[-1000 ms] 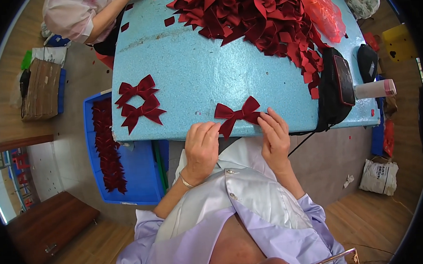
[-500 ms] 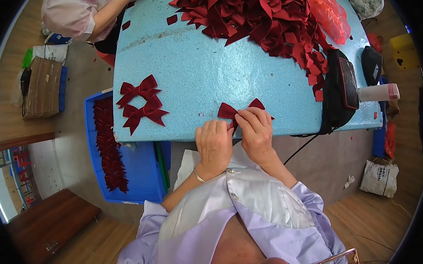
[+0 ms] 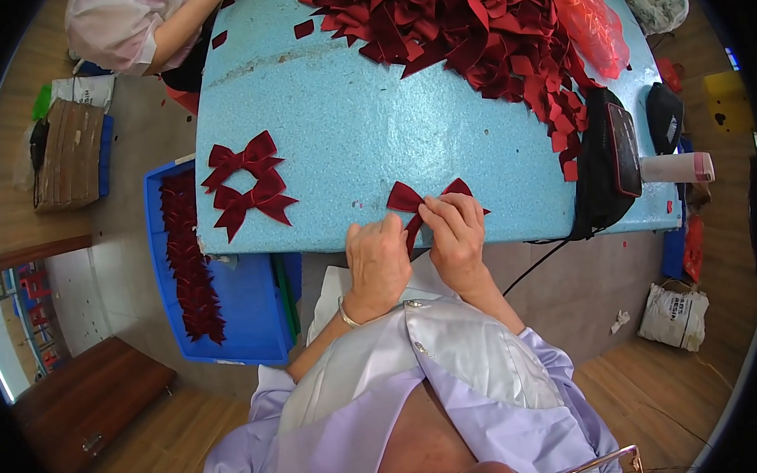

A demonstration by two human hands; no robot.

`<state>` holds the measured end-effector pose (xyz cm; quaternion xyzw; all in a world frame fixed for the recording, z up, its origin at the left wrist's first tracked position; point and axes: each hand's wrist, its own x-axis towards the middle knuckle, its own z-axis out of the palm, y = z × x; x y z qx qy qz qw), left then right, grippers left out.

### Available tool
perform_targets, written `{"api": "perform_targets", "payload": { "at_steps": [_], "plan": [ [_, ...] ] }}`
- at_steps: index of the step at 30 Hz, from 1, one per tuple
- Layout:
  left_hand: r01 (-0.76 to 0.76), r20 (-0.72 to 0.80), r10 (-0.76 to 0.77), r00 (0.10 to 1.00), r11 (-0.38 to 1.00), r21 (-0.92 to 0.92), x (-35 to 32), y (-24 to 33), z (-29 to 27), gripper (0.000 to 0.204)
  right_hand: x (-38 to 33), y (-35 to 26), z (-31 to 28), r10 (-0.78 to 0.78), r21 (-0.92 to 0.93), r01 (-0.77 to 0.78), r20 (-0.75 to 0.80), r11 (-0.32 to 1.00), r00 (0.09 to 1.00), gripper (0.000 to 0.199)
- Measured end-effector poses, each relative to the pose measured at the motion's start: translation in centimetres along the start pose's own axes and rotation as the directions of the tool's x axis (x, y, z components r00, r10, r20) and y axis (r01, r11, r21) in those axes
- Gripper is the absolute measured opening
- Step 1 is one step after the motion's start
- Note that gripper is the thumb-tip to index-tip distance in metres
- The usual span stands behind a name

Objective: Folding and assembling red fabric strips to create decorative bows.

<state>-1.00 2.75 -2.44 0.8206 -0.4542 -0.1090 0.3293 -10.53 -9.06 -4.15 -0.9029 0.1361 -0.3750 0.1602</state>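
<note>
A dark red ribbon bow [image 3: 404, 197] lies at the front edge of the blue table, its loops spread left and right and a tail hanging down between my hands. My right hand [image 3: 457, 239] pinches the bow at its middle and covers the knot. Just left of the tail, my left hand [image 3: 378, 260] is closed with fingers curled; whether anything is in its fingertips is hidden. Two red bows, an upper bow [image 3: 256, 157] and a lower bow [image 3: 255, 202], rest close together on the table's left side.
A large heap of red ribbon pieces [image 3: 453, 23] covers the far table, beside a red plastic bag [image 3: 586, 24]. A black pouch [image 3: 610, 160] and a pale cylinder [image 3: 676, 169] are at right. Below left stands a blue bin [image 3: 250, 316] with rows of bows. A co-worker's arm [image 3: 181, 28] is at far left.
My left hand has drawn slightly down and left from the bow's middle, showing more of the tail. My right hand keeps its pinch on the bow.
</note>
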Motion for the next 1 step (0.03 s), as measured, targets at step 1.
{"api": "perform_targets", "payload": {
  "at_steps": [1],
  "plan": [
    [-0.001,0.005,0.001,1.000,1.000,-0.005,-0.02,0.00,-0.02,0.010,0.02,-0.06,-0.04,-0.002,0.000,0.002,-0.002,1.000,1.000,0.034]
  ]
}}
